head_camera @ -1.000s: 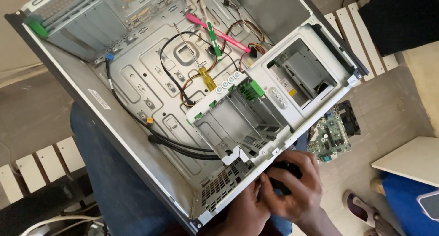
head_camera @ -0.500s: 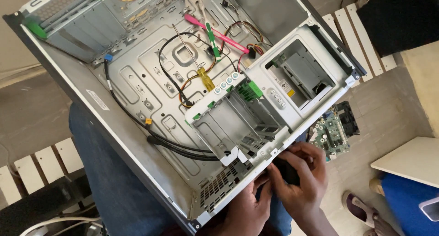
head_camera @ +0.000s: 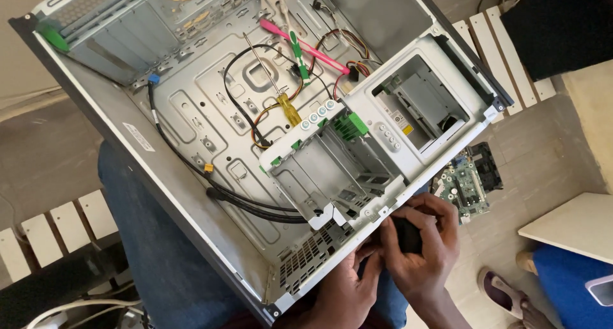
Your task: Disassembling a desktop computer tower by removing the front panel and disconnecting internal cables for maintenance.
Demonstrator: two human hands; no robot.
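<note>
Right hand [head_camera: 418, 243] curled closed around a small black part [head_camera: 403, 234], held against the lower front edge of the open computer case [head_camera: 211, 201]. Left hand [head_camera: 348, 291] just beside it, fingertips on the same edge below the perforated panel; whether it grips anything, cannot tell. Case rests tilted on the person's lap. Inside: empty drive cage [head_camera: 332, 169] with green clips, black cable [head_camera: 242, 198], yellow-handled screwdriver [head_camera: 281, 96], green-handled screwdriver [head_camera: 297, 54]. On floor beyond: circuit board [head_camera: 465, 185].
</note>
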